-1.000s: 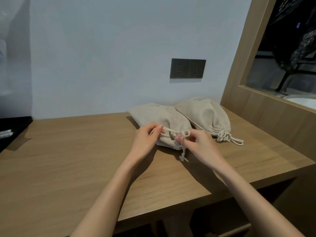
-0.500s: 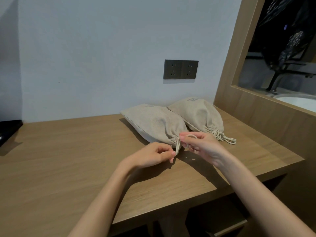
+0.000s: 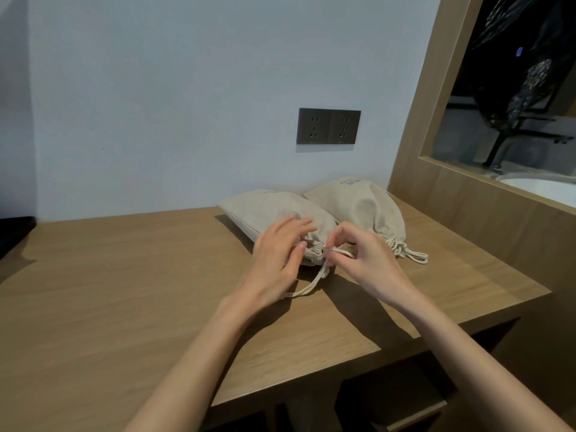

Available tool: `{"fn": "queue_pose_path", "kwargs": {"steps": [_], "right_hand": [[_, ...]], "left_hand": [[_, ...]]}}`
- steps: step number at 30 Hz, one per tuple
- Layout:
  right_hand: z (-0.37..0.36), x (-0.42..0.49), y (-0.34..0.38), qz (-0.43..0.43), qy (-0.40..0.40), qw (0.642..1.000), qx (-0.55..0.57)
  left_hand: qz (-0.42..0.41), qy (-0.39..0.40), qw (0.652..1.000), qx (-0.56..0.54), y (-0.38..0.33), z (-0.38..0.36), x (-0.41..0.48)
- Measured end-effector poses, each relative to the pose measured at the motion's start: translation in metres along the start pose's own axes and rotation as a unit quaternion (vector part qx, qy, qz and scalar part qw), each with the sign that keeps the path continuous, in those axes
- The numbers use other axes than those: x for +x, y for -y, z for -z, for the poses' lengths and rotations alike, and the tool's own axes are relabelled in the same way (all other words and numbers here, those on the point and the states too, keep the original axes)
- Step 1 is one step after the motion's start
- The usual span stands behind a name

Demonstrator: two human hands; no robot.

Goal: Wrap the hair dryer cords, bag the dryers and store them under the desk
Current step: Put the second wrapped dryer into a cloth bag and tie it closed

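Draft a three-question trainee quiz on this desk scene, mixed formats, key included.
1. True or false: the left bag and the right bag both lie on the desk.
2. What does the right hand pinch? A the left bag's drawstring; B a pen; C a plug.
3. Fill in: the dark double fitting on the wall above the bags is a ___.
Key: 1 true; 2 A; 3 socket.

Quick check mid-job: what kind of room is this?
Probably a hotel guest room. A built-in wooden desk sits under a double wall socket, two drawstring cloth bags lie on it, and a wood-framed opening on the right shows a white basin.
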State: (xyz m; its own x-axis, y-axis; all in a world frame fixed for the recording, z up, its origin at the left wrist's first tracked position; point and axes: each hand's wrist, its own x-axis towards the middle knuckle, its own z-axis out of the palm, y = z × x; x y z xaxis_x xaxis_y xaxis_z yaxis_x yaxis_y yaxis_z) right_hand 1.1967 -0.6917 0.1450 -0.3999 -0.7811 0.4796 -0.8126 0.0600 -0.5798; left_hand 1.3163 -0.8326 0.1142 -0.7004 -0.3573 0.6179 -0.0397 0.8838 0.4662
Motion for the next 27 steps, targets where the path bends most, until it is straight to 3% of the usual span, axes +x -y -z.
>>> {"fn": "queue_pose_path", "kwargs": {"steps": [4,11,18,23,27], "right_hand": [[0.0,0.001,-0.005,0.111,-0.033,0.984,-0.134],[-0.014,0.0,-0.003,0.205,-0.137,0.932,-0.264],[-0.023,-0.001,-0.005,0.232,-0.143,0.935,-0.225],[-0.021,-0.002,-0.011,0.207,-0.17,0.95,-0.163],[-0.02,-0.006,-0.017,0.17,-0.153,0.964,-0.138]], "left_hand": [[0.017,0.098,0.995,-0.002,0.004,-0.012,0.0],[0.053,0.052,0.996,-0.049,0.001,-0.012,0.002],[0.068,0.038,0.991,-0.111,-0.001,-0.007,0.0],[0.05,0.043,0.985,-0.159,0.001,-0.007,0.001],[0.02,0.045,0.99,-0.129,0.004,-0.006,0.001]]}}
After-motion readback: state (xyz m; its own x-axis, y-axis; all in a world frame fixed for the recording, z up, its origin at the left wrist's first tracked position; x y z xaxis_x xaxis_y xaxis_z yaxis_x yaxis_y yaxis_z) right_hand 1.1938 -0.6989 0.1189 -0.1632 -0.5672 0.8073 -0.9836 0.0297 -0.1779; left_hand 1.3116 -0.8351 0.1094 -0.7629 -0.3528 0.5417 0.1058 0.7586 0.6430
